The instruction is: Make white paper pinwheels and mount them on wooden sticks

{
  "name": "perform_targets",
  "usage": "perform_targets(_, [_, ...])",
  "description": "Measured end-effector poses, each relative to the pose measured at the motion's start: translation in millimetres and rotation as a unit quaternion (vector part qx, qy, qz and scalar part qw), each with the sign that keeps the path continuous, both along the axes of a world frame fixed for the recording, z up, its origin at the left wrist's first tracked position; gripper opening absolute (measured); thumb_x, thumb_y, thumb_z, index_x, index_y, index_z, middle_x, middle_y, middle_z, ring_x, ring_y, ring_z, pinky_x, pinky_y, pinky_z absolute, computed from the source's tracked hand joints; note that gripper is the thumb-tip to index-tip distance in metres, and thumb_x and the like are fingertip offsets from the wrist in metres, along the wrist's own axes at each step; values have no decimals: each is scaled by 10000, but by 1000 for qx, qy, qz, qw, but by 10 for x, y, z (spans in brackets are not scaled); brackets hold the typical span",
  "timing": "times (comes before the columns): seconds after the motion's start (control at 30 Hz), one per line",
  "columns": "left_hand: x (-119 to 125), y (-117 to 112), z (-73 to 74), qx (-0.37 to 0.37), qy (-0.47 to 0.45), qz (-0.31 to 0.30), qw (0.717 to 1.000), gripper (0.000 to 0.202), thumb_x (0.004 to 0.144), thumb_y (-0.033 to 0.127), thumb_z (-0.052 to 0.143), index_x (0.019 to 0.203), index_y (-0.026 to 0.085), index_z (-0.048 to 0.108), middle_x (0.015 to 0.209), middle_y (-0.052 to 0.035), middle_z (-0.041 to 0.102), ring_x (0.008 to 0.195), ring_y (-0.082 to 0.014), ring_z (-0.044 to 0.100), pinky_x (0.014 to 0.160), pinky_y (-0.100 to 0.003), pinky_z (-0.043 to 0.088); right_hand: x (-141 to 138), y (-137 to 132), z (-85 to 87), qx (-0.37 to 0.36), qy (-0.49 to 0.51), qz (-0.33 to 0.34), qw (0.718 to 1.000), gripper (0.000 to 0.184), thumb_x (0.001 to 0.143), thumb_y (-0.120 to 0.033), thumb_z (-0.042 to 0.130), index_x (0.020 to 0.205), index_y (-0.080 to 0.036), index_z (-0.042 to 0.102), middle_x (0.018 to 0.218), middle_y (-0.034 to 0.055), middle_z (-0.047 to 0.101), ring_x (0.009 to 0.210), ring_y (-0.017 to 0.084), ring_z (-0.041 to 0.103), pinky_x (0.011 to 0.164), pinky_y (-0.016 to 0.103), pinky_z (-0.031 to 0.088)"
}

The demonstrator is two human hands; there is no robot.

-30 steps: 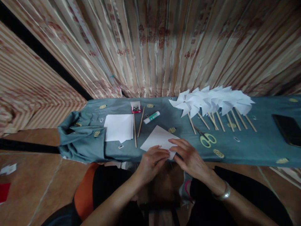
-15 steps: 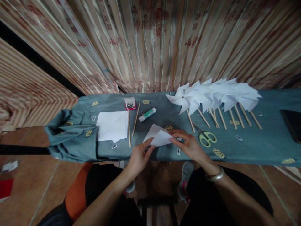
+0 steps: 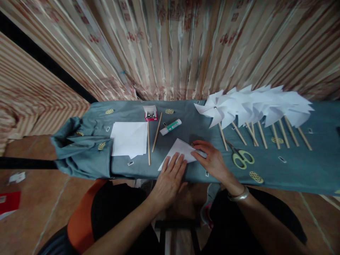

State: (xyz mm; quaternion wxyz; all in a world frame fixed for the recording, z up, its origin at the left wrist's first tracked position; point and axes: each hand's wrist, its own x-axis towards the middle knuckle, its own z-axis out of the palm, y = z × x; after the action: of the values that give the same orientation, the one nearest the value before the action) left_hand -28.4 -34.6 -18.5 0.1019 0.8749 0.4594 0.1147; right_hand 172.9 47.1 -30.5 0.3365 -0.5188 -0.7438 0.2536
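- The folded sheet (image 3: 183, 148) lies nearer the person than the glue stick (image 3: 170, 127), just beside it and reaching further right; it rests on the cloth-covered table (image 3: 300, 175).
- The left hand (image 3: 170, 180) lies palm down on the sheet, fingers nearly straight and slightly spread, pinching nothing; this flat press looks right for holding the layers steady.
- The right hand (image 3: 212, 161), nearer and to the right of the glue stick, pinches the sheet's right-hand end between thumb and fingers.
- To get a clean crease, line up the edges under the right grip first, then press; a corner that slips will likely skew the fold.
- Slide the left fingers along the fold with even pressure, since the soft cloth beneath probably gives and may leave a weak crease.
- Hold the right pinch light: thin paper could buckle if pulled against the left palm.
- Room matters too: the scissors (image 3: 237, 153), right of the glue stick and nearer the person, sit near the right hand, so a wide elbow or wrist swing could catch them.
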Motion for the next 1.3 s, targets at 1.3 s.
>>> perform_targets(1.3, [-33,92,-14,6,62,-2,998,723,873,408,605,1454,75,329,1541,-208,339,1461,-360,221,1157,-554,239,-89,-19,-4,87,-72,-8,994,195,908,-328,557,960,-186,681,1083,114,692,1015,271,630,917,436,513])
